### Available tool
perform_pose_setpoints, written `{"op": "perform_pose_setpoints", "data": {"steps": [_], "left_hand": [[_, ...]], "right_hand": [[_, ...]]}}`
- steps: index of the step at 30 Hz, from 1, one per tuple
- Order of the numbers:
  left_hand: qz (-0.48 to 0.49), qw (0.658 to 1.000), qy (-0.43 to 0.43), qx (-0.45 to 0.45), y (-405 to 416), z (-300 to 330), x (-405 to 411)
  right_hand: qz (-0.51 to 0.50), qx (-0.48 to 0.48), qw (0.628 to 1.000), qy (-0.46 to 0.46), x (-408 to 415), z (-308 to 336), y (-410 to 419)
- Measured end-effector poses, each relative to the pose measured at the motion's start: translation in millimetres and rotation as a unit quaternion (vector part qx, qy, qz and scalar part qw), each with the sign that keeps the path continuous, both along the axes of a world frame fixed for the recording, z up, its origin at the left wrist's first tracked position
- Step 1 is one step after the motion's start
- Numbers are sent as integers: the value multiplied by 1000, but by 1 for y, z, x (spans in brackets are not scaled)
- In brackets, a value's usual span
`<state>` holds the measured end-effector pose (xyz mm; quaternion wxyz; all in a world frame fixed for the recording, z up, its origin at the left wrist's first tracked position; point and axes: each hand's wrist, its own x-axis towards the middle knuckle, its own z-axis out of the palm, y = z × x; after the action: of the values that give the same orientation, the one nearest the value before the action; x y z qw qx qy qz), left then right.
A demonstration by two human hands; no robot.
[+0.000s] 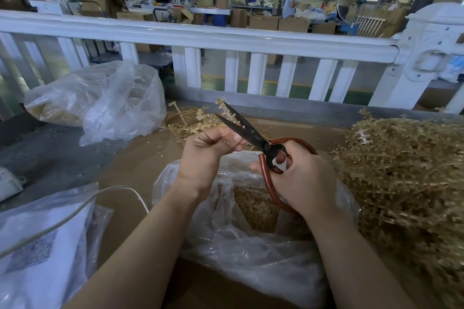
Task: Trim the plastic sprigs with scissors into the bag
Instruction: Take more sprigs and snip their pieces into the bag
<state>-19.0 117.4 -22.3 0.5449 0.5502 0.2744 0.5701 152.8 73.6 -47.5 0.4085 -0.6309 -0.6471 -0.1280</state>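
My left hand (209, 149) pinches the lower end of a tan plastic sprig (227, 110) that sticks up and away from me. My right hand (305, 177) grips the red handles of black-bladed scissors (247, 130). The blades stand open around the sprig's stem, just above my left fingers. Directly under both hands lies an open clear plastic bag (241, 241) with small tan cut pieces inside.
A large heap of tan sprigs (406, 180) fills the right side. A smaller pile (187, 120) lies behind my hands. Another clear bag (100, 100) sits at the back left, flat bags (42, 246) and a white cable at the near left. A white railing (226, 37) borders the bench.
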Motion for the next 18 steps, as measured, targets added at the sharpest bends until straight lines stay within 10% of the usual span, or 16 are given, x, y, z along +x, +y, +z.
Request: {"op": "perform_pose_setpoints", "data": {"steps": [18], "left_hand": [[-8,990,-76,-120,2,-6,5]], "right_hand": [[61,-90,993,51,3,-7,5]]}}
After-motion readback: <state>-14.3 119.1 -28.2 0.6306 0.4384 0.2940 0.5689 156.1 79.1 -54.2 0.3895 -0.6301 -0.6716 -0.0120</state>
